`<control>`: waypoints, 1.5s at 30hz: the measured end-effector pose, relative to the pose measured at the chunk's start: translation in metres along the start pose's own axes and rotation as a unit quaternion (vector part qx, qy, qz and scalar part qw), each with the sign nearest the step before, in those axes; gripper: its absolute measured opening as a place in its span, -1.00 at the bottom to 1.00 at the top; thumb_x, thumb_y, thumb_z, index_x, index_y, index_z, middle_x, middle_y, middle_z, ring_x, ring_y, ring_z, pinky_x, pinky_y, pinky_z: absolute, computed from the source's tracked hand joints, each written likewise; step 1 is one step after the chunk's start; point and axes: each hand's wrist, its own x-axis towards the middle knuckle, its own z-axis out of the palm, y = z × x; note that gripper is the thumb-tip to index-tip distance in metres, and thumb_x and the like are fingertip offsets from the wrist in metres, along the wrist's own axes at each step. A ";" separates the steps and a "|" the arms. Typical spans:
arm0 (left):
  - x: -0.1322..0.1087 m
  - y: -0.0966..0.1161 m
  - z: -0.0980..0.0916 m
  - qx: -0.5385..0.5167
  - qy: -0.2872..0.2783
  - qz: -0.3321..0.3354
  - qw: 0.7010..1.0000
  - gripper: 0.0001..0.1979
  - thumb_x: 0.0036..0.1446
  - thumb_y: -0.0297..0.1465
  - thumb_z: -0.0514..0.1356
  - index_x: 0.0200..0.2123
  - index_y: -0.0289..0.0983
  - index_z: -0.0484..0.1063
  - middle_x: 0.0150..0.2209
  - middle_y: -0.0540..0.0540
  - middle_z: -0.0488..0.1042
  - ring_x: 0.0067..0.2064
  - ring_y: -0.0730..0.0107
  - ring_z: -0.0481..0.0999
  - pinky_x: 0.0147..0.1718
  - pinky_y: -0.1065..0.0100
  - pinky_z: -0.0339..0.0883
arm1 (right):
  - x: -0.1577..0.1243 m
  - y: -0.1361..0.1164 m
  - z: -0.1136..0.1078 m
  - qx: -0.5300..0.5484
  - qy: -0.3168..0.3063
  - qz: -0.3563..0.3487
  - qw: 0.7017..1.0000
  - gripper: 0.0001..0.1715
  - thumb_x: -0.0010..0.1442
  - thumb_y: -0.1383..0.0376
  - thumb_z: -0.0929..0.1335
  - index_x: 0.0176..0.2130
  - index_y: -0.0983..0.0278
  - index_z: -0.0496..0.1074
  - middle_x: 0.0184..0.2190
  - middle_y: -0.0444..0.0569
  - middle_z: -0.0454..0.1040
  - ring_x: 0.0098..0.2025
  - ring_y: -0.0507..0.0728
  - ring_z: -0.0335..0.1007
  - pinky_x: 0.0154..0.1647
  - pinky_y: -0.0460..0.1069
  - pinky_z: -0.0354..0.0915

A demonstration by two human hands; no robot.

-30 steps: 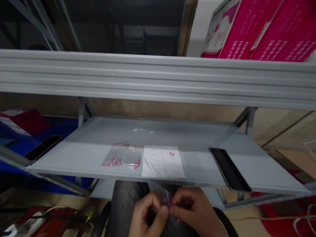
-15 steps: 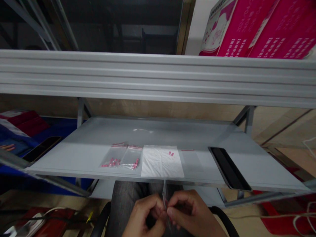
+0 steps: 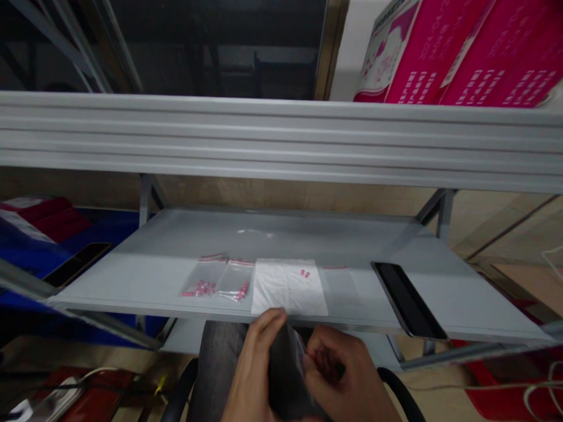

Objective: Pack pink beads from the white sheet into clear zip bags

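On the far left, a dark phone (image 3: 79, 264) lies past the end of the table (image 3: 211, 228). Next come two small clear bags lying flat, the first bag (image 3: 206, 273) and the second bag (image 3: 238, 275), side by side. Both have pink beads (image 3: 204, 288) down at the near end.

The left hand (image 3: 257, 366) is up in front of the table, over the lap (image 3: 220, 351). Its fingers are stretched up close together. I cannot tell if they press on anything. A white tissue (image 3: 288, 290) lies just past the fingertips, with a few loose beads (image 3: 305, 274) near its top right corner.

The held bag (image 3: 299, 347) is between the two hands, over the lap and off the table. It is see-through and blurry, so I cannot tell what is in it. A flat bag (image 3: 342, 285) lies right of the tissue.

The right hand (image 3: 308, 356) has its fingers curled, and the thumb and a finger seem to pinch the held bag. A black tablet (image 3: 410, 300) lies farther right.

I think the step in hand is working on the held bag. The next move seems to call for a soft pinch and a steady bag, so nothing inside can spill.
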 end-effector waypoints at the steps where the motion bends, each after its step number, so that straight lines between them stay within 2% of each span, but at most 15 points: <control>1: -0.002 -0.002 0.003 -0.001 -0.019 -0.002 1.000 -0.10 -0.25 -0.19 0.47 0.18 -0.22 0.24 0.07 -0.35 0.47 0.05 -0.12 0.52 -0.05 0.06 0.46 | 0.000 -0.001 -0.001 0.001 -0.004 0.000 1.000 -0.87 -0.11 0.43 0.26 -0.59 0.22 0.20 -0.70 -0.26 0.15 -0.65 -0.04 0.13 -0.62 -0.15 0.02; 2: -0.003 -0.004 0.006 -0.003 -0.032 -0.007 0.999 -0.11 -0.22 -0.21 0.46 0.21 -0.18 0.21 0.10 -0.33 0.47 0.10 -0.13 0.49 0.01 0.01 0.43 | 0.000 -0.001 -0.002 0.000 -0.006 0.004 1.000 -0.87 -0.10 0.42 0.25 -0.58 0.22 0.20 -0.70 -0.26 0.16 -0.65 -0.03 0.13 -0.62 -0.15 0.02; 4: -0.006 -0.006 0.012 -0.018 -0.041 -0.010 0.999 -0.24 -0.14 -0.24 0.43 0.15 -0.14 0.27 0.02 -0.25 0.54 0.06 -0.07 0.53 0.06 -0.04 0.40 | 0.000 -0.001 -0.004 -0.006 -0.002 0.014 1.000 -0.86 -0.08 0.41 0.26 -0.59 0.22 0.19 -0.70 -0.25 0.18 -0.64 -0.03 0.14 -0.62 -0.14 0.03; 6: -0.007 -0.007 0.017 -0.023 -0.029 -0.010 0.999 -0.32 -0.13 -0.26 0.43 0.09 -0.15 0.32 -0.05 -0.22 0.58 0.01 -0.05 0.57 0.07 -0.07 0.39 | 0.000 -0.001 -0.007 -0.006 -0.002 0.026 1.000 -0.86 -0.07 0.40 0.25 -0.60 0.22 0.18 -0.70 -0.24 0.20 -0.63 -0.02 0.16 -0.61 -0.14 0.04; 8: -0.007 -0.005 0.020 -0.024 -0.012 -0.005 1.000 -0.32 -0.17 -0.26 0.43 0.06 -0.18 0.35 -0.07 -0.23 0.58 -0.01 -0.06 0.57 0.05 -0.08 0.41 | 0.000 -0.001 -0.009 0.008 -0.009 0.027 1.000 -0.86 -0.05 0.38 0.24 -0.59 0.22 0.19 -0.69 -0.23 0.21 -0.63 -0.01 0.18 -0.60 -0.14 0.06; 11: -0.004 -0.001 0.023 -0.029 0.028 -0.002 0.999 -0.36 -0.20 -0.30 0.43 0.02 -0.20 0.38 -0.12 -0.21 0.58 -0.06 -0.02 0.59 -0.03 0.00 0.48 | 0.001 -0.002 -0.011 0.020 -0.013 0.022 0.999 -0.86 -0.03 0.37 0.23 -0.58 0.22 0.19 -0.68 -0.22 0.23 -0.62 0.00 0.21 -0.59 -0.13 0.10; 15: 0.004 0.005 0.023 -0.050 0.061 -0.017 0.997 -0.51 -0.14 -0.39 0.38 -0.06 -0.19 0.40 -0.22 -0.13 0.57 -0.18 0.14 0.60 -0.19 0.20 0.54 | -0.001 -0.005 -0.014 0.019 0.016 0.030 0.999 -0.81 0.12 0.31 0.25 -0.53 0.22 0.25 -0.64 -0.19 0.29 -0.59 0.02 0.28 -0.59 -0.13 0.18; 18: 0.009 0.008 0.022 -0.058 0.081 -0.047 0.994 -0.56 -0.10 -0.45 0.34 -0.09 -0.19 0.41 -0.24 -0.11 0.55 -0.23 0.19 0.59 -0.27 0.28 0.52 | -0.004 -0.005 -0.013 0.027 0.073 -0.021 0.997 -0.92 0.09 0.29 0.32 -0.33 0.23 0.37 -0.45 -0.08 0.42 -0.46 0.08 0.39 -0.48 -0.09 0.33; 20: 0.011 0.008 0.021 -0.053 0.092 -0.055 0.993 -0.58 -0.08 -0.46 0.34 -0.09 -0.19 0.42 -0.24 -0.10 0.55 -0.23 0.19 0.59 -0.27 0.28 0.52 | -0.005 -0.004 -0.008 0.009 0.106 -0.072 0.992 -0.78 -0.03 0.31 0.40 -0.28 0.23 0.42 -0.20 0.06 0.47 -0.26 0.17 0.47 -0.30 -0.01 0.41; 22: 0.012 0.007 0.022 -0.047 0.097 -0.052 0.993 -0.57 -0.08 -0.45 0.36 -0.07 -0.19 0.42 -0.22 -0.12 0.56 -0.21 0.16 0.59 -0.25 0.27 0.52 | -0.006 -0.002 -0.001 -0.015 0.111 -0.097 0.989 -0.76 -0.10 0.34 0.43 -0.31 0.22 0.47 0.06 0.13 0.39 -0.07 0.27 0.45 -0.13 0.07 0.41; 24: 0.012 0.006 0.023 -0.043 0.096 -0.045 0.993 -0.55 -0.07 -0.45 0.37 -0.05 -0.18 0.42 -0.20 -0.13 0.56 -0.18 0.15 0.60 -0.23 0.27 0.52 | -0.006 0.001 0.006 -0.027 0.103 -0.093 0.990 -0.83 -0.04 0.36 0.41 -0.33 0.21 0.52 0.15 0.11 0.33 -0.03 0.29 0.44 -0.09 0.10 0.40; 29: 0.013 0.007 0.026 -0.061 0.072 -0.045 0.995 -0.61 0.00 -0.43 0.33 -0.06 -0.17 0.42 -0.18 -0.12 0.57 -0.16 0.20 0.60 -0.20 0.31 0.51 | -0.006 0.006 0.015 0.012 0.091 -0.081 0.992 -0.82 0.15 0.36 0.32 -0.36 0.20 0.54 0.07 0.09 0.41 -0.13 0.19 0.49 -0.18 0.04 0.43; 35: 0.015 0.007 0.023 -0.108 0.062 -0.096 0.988 -0.61 -0.02 -0.49 0.29 -0.08 -0.14 0.41 -0.18 -0.04 0.57 -0.16 0.29 0.60 -0.17 0.37 0.49 | -0.005 0.006 0.012 0.064 0.098 -0.086 0.989 -0.84 0.07 0.36 0.39 -0.28 0.19 0.54 0.01 0.07 0.45 0.06 0.25 0.42 0.00 0.06 0.37; 40: 0.015 0.004 0.023 -0.137 0.044 -0.137 0.980 -0.66 -0.02 -0.52 0.24 -0.12 -0.16 0.43 -0.22 -0.03 0.59 -0.19 0.29 0.62 -0.20 0.36 0.49 | -0.001 0.002 0.009 0.109 0.077 -0.076 0.988 -0.85 0.17 0.36 0.32 -0.37 0.21 0.51 -0.05 0.04 0.46 -0.10 0.16 0.49 -0.08 0.01 0.38; 45: 0.016 0.003 0.024 -0.168 0.032 -0.150 0.974 -0.67 -0.02 -0.51 0.23 -0.13 -0.19 0.44 -0.23 -0.05 0.61 -0.20 0.26 0.62 -0.22 0.34 0.50 | 0.000 0.006 0.014 0.185 0.061 -0.064 0.979 -0.85 0.19 0.35 0.31 -0.32 0.19 0.49 -0.01 0.02 0.43 0.08 0.18 0.39 0.06 0.03 0.31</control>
